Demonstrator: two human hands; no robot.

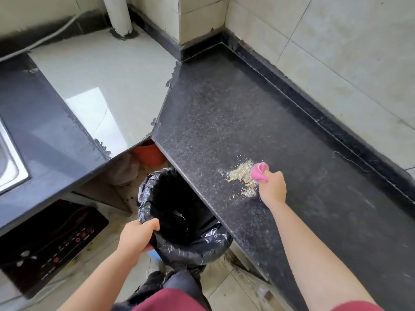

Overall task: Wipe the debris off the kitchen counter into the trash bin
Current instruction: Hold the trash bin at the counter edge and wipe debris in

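Note:
A small heap of pale crumbly debris (242,173) lies on the black speckled counter (224,113), a short way in from its front edge. My right hand (272,187) is closed around a pink cloth (259,172), which touches the right side of the heap. Below the counter's edge stands the trash bin (179,216), lined with a black bag and open at the top. My left hand (137,237) grips the bin's near-left rim through the bag.
A pale tiled counter section (101,81) fills the corner, with a white pipe (119,14) behind it. A steel sink (9,162) sits far left. An induction cooker (45,245) lies on the floor at left. An orange bucket (149,153) stands under the counter.

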